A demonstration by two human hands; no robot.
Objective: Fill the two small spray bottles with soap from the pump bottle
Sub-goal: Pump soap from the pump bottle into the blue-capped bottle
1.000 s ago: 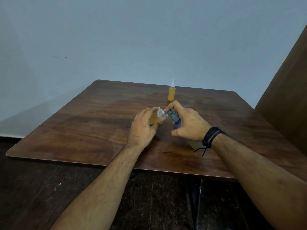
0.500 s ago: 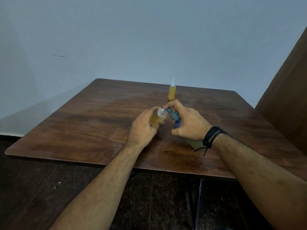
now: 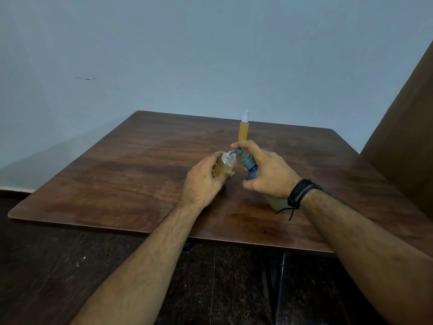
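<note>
Holding an uncapped small spray bottle (image 3: 225, 165), partly full of amber soap, tilted in my left hand (image 3: 203, 184), fingers curled round its body. Its mouth meets the nozzle of the pump bottle (image 3: 250, 165), gripped by my right hand (image 3: 267, 172), forefinger on the pump head. Spray bottles: two. The second (image 3: 243, 129), capped, full of amber liquid, stands upright behind on the wooden table (image 3: 121, 174). Pump bottles: one.

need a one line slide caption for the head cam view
Left hand tilts an open spray bottle to the spout of the pump bottle held by the right hand; a capped bottle stands behind.
</note>
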